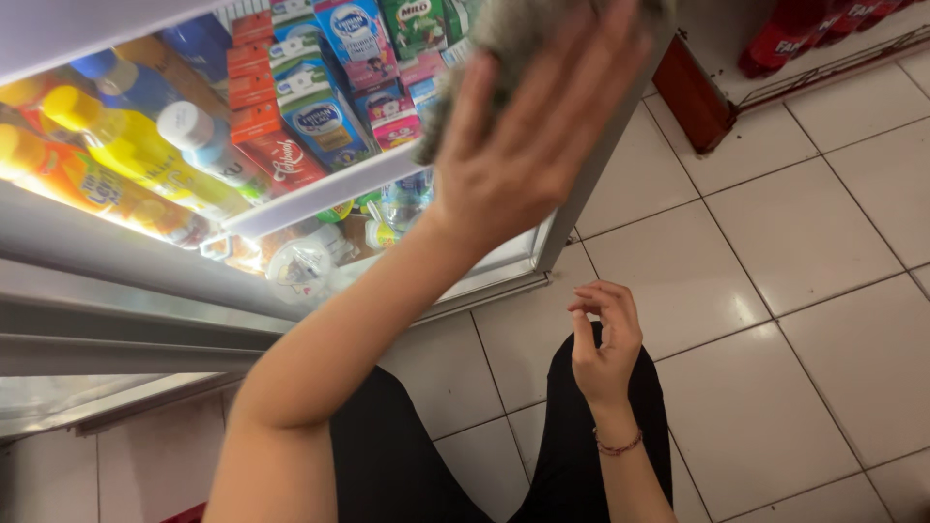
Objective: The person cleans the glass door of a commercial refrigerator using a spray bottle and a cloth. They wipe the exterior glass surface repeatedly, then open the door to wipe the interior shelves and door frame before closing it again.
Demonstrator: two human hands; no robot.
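From my remote seat I take the glass-fronted drinks cooler [542, 247] as my landmark. Inside it, at the far left, yellow and orange plastic juice bottles [116, 155] lie on the lit shelf; beside them stand red, blue and pink drink cartons [320, 116] in rows, above a white shelf edge [320, 194]. Against the cooler's glass front, near its right frame, my left hand [528, 136] presses a fuzzy grey cleaning cloth [504, 39] flat – fingers [601, 68] spread wide over it, palm on the cloth. Below the cooler, over my black trousers [407, 455], my right hand [605, 339] hangs free – fingers loosely curled, holding nothing, a thin beaded bracelet [618, 447] at the wrist. Right of the cooler lies white tiled floor [804, 252].
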